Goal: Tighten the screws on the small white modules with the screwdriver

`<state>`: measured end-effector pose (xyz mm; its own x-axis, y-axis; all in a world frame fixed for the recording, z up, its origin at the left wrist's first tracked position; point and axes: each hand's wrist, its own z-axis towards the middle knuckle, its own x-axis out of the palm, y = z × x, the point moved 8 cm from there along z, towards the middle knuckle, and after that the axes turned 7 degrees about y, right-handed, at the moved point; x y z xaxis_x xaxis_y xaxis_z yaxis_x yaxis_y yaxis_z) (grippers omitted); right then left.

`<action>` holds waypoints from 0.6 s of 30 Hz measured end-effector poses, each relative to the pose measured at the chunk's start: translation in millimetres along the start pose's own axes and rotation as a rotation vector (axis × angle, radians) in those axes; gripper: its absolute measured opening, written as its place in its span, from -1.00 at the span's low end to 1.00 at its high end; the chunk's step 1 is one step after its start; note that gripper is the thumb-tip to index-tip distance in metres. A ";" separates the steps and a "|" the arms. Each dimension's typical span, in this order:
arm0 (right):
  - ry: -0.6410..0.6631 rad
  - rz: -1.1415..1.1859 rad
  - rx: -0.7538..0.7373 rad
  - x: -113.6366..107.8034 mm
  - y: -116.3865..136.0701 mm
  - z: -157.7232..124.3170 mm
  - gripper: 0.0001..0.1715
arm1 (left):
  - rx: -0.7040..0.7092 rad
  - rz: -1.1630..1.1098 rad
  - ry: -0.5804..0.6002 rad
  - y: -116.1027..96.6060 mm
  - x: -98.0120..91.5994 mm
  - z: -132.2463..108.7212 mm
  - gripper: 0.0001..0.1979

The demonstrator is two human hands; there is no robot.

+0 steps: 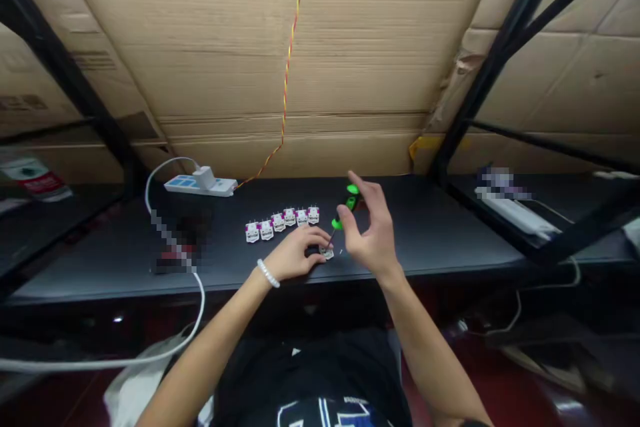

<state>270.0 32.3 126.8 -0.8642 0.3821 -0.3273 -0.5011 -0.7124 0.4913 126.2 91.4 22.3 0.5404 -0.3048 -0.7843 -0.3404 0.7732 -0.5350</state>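
My right hand (369, 238) holds a green-and-black screwdriver (347, 206) between thumb and fingers, with its thin shaft slanting down toward the desk. The shaft's tip is close to a small white connector (327, 253), which my left hand (296, 254) pinches against the black desk top (425, 227). Part of that connector is hidden by my fingers. A white beaded bracelet (268, 273) circles my left wrist. Just beyond my left hand stands a row of several similar white connectors (283, 221) with magenta marks.
A white cable (173, 233) runs off the desk at the left, from a blue-and-white power strip (200, 184). A blurred dark object (180, 247) lies beside it. Cardboard sheets, a red-and-yellow wire (287, 67), and black metal frame bars stand behind the desk.
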 end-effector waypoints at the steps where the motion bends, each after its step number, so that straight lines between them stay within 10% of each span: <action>1: 0.020 0.021 0.000 1.3 -1.2 -0.1 -0.39 | -0.002 0.001 -0.002 -0.1 -0.2 0.0 -0.85; 18: 0.042 -0.010 -0.066 4.7 2.8 -0.9 -0.29 | 0.004 -0.002 -0.003 1.1 0.8 -0.2 -0.84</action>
<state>264.5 31.6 125.8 -0.8557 0.3653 -0.3666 -0.5046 -0.7462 0.4343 126.1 91.9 21.0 0.5430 -0.3051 -0.7823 -0.3360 0.7749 -0.5354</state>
